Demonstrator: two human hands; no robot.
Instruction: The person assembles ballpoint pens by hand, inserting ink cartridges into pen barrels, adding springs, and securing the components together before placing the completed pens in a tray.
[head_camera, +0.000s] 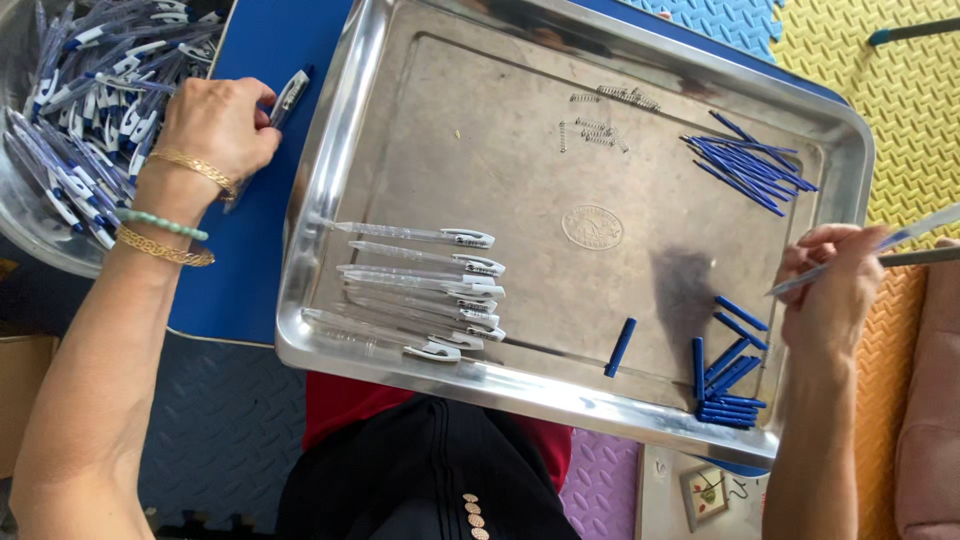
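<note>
- A person sat over a large steel tray (330, 180) that rested on a blue table (265, 60), with both bare hands at work among pen parts.
- The left hand (215, 125), wearing gold and green bracelets at the wrist, was closed around a finished pen (285, 98) on the table, just beside the tray's left rim.
- Beyond that hand, a metal bowl (20, 215) held a heap of finished pens (85, 90) in clear, white and blue.
- The right hand (830, 290) hovered at the tray's right edge, its fingers pinched on a clear pen barrel (880, 245) that pointed out past the rim.
- A row of clear barrels with white clips (420, 290) lay side by side in the tray's near left part.
- Short blue caps (725, 385) were piled in the near right corner, just below the right hand, with one stray blue cap (620, 347) lying apart toward the middle.
- Thin blue refills (745, 160) lay in a loose bundle at the far right, and small metal springs (595, 130) were scattered near them.
- Foam floor mats (900, 90) in yellow and blue showed beyond the tray.
</note>
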